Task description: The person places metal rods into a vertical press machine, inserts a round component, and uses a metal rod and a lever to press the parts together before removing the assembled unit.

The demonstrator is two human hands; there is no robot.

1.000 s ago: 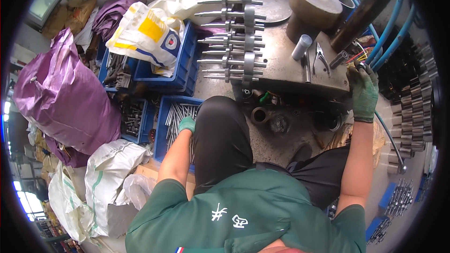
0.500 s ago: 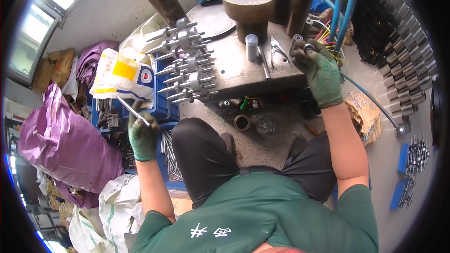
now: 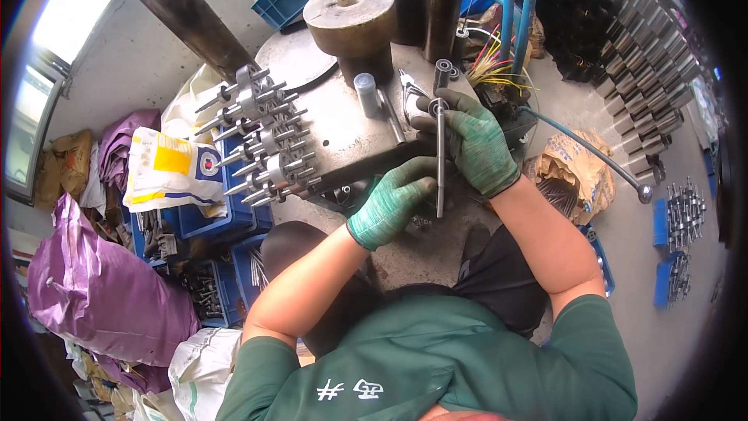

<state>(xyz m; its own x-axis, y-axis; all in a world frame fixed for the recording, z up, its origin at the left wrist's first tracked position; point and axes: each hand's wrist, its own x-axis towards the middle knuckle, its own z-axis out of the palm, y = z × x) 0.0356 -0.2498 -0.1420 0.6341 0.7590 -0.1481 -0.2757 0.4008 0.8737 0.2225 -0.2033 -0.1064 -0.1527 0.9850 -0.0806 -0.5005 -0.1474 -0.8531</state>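
Head cam: R hand (image 3: 481,148) has fingers clamped on ring (image 3: 438,106) at far end of rod (image 3: 441,165), nr front edge of bench (image 3: 360,129). L hand (image 3: 392,204) just beside rod, fingers bent; can't tell if gripping.

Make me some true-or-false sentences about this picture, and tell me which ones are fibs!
1. The left hand and the right hand both wear green gloves. True.
2. The metal rod by the hands is curved like a banana. False: it is straight.
3. The big purple sack is on the person's right. False: it is on the left.
4. Yellow and red wires show near the blue hoses. True.
5. The person's shirt is orange. False: it is green.
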